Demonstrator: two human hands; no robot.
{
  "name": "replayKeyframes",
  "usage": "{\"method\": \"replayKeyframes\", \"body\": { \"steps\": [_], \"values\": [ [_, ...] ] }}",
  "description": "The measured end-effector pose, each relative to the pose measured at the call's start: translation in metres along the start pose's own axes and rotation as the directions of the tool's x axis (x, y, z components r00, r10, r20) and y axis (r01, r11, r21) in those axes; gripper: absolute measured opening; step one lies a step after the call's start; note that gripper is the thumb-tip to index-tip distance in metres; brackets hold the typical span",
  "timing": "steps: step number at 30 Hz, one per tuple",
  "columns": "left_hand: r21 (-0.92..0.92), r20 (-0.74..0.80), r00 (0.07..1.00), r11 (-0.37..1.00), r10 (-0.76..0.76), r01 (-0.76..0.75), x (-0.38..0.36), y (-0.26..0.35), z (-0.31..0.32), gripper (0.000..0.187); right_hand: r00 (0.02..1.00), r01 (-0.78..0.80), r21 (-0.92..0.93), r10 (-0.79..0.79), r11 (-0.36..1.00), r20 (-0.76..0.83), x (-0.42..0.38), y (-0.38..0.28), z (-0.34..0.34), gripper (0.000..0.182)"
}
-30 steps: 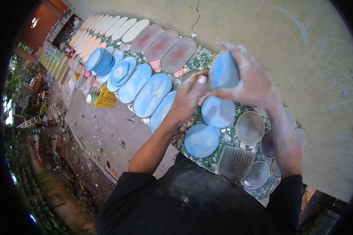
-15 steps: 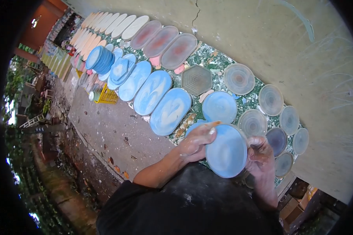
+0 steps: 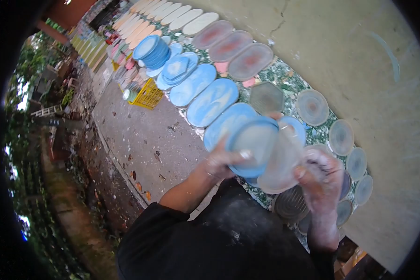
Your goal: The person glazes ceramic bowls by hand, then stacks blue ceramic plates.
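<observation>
My left hand grips the left edge of a round blue tray, thumb laid across its pale face. A clear, flexible round mold, blurred by motion, hangs beside the tray and overlaps its right side. The fingers of my right hand are closed on the mold's right edge, and white dust coats that hand. Below them, a ridged dark round mold lies on the table. Behind the held pieces sits another round blue piece, partly hidden.
Blue oval pieces line the speckled green table, with a stack of blue discs farther off. Pinkish oval molds, a hexagonal mold and clear round molds lie towards the wall. A yellow basket stands on the floor.
The clear mold and blue tray were together between both hands; now they are partly apart, the mold to the right with my right hand. The view has shifted, moving the scene rightward.
</observation>
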State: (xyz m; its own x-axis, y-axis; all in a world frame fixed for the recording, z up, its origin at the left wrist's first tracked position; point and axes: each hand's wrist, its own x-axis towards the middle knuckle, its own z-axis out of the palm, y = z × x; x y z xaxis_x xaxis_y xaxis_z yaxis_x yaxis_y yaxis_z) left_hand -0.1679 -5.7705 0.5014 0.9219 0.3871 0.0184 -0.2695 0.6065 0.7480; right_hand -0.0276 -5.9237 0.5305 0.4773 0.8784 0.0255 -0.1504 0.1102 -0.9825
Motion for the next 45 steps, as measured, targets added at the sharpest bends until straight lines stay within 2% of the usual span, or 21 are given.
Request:
{"method": "replayKeyframes", "body": {
  "steps": [3, 4, 5, 6, 7, 8, 12, 14, 15, 17, 20, 22, 24, 27, 29, 30, 32, 36, 40, 42, 45],
  "values": [
    [-0.147, -0.158, 0.952, 0.947, 0.261, -0.284, -0.01, 0.043, -0.035, 0.073, 0.981, 0.043, -0.225, -0.083, 0.973, -0.174, 0.023, -0.008, -0.015, 0.021],
    [-0.177, -0.286, 0.911, 0.918, 0.296, -0.354, -0.022, 0.059, -0.066, 0.068, 0.98, 0.019, -0.143, -0.046, 0.99, -0.193, 0.033, -0.007, -0.021, 0.021],
    [-0.027, -0.357, 0.831, 0.885, 0.426, -0.465, -0.026, 0.084, -0.083, 0.061, 0.977, -0.008, -0.06, -0.005, 0.998, -0.213, 0.044, -0.005, -0.027, 0.022],
    [0.236, -0.554, 0.665, 0.861, 0.5, -0.451, -0.032, 0.114, -0.093, 0.051, 0.972, -0.033, 0.024, 0.037, 0.999, -0.233, 0.056, -0.002, -0.033, 0.022],
    [0.34, -0.577, 0.547, 0.787, 0.607, -0.515, -0.023, 0.147, -0.107, 0.043, 0.965, -0.05, 0.025, 0.055, 0.998, -0.255, 0.068, 0.002, -0.038, 0.022],
    [0.355, -0.563, 0.538, 0.772, 0.627, -0.528, -0.02, 0.18, -0.144, 0.041, 0.958, -0.07, 0.024, 0.074, 0.997, -0.278, 0.079, 0.008, -0.042, 0.022],
    [0.685, -0.526, 0.492, 0.689, 0.694, -0.238, 0.023, 0.278, -0.306, 0.03, 0.93, -0.163, -0.025, 0.145, 0.986, -0.339, 0.123, 0.041, -0.053, 0.023],
    [0.835, -0.551, 0.441, 0.474, 0.709, 0.281, 0.042, 0.311, -0.41, 0.029, 0.912, -0.197, -0.091, 0.149, 0.976, -0.381, 0.148, 0.057, -0.058, 0.022],
    [0.793, -0.562, 0.414, 0.325, 0.716, 0.515, 0.051, 0.329, -0.464, 0.03, 0.899, -0.218, -0.122, 0.151, 0.968, -0.411, 0.161, 0.065, -0.061, 0.021],
    [0.788, -0.498, 0.392, 0.215, 0.773, 0.578, 0.055, 0.33, -0.46, 0.034, 0.905, -0.185, -0.08, 0.138, 0.98, -0.403, 0.185, 0.076, -0.065, 0.018],
    [0.763, -0.391, 0.4, 0.049, 0.829, 0.644, 0.061, 0.297, -0.412, 0.04, 0.877, -0.213, -0.113, 0.138, 0.971, -0.461, 0.216, 0.093, -0.062, 0.021],
    [0.66, -0.213, 0.418, -0.185, 0.883, 0.728, 0.06, 0.283, -0.379, 0.051, 0.85, -0.262, -0.233, 0.109, 0.936, -0.515, 0.234, 0.107, -0.064, 0.025],
    [0.586, -0.355, 0.454, -0.184, 0.817, 0.789, 0.062, 0.28, -0.377, 0.059, 0.812, -0.352, -0.422, 0.048, 0.836, -0.582, 0.241, 0.112, -0.057, 0.027],
    [0.627, -0.441, 0.485, -0.127, 0.756, 0.769, 0.067, 0.275, -0.367, 0.076, 0.863, -0.33, -0.855, -0.238, 0.4, -0.445, 0.242, 0.121, -0.068, 0.032],
    [0.76, -0.419, 0.562, -0.063, 0.714, 0.647, 0.065, 0.267, -0.363, 0.098, 0.876, -0.341, -0.862, -0.207, 0.374, -0.436, 0.236, 0.11, -0.066, 0.031],
    [0.71, -0.419, 0.58, -0.145, 0.698, 0.689, 0.063, 0.261, -0.359, 0.1, 0.88, -0.35, -0.863, -0.189, 0.363, -0.436, 0.233, 0.106, -0.065, 0.031],
    [0.604, -0.409, 0.63, -0.321, 0.66, 0.729, 0.068, 0.249, -0.332, 0.103, 0.931, -0.307, -0.942, -0.163, 0.137, -0.328, 0.235, 0.108, -0.062, 0.029],
    [0.712, -0.409, 0.693, -0.268, 0.594, 0.649, 0.077, 0.258, -0.332, 0.104, 0.951, -0.283, -0.954, -0.163, -0.103, -0.264, 0.225, 0.105, -0.049, 0.028],
    [0.692, -0.353, 0.69, -0.32, 0.632, 0.647, 0.071, 0.252, -0.315, 0.1, 0.976, -0.192, -0.981, -0.1, 0.037, -0.195, 0.215, 0.086, -0.059, 0.034],
    [0.813, -0.331, 0.745, -0.225, 0.58, 0.536, 0.066, 0.253, -0.328, 0.089, 0.981, -0.096, -0.983, -0.151, 0.157, -0.12, 0.19, 0.072, -0.071, 0.037],
    [0.851, -0.266, 0.827, -0.284, 0.495, 0.443, 0.06, 0.263, -0.355, 0.076, 0.977, -0.192, -0.979, -0.078, 0.072, -0.198, 0.14, 0.031, -0.08, 0.039]
  ]
}}
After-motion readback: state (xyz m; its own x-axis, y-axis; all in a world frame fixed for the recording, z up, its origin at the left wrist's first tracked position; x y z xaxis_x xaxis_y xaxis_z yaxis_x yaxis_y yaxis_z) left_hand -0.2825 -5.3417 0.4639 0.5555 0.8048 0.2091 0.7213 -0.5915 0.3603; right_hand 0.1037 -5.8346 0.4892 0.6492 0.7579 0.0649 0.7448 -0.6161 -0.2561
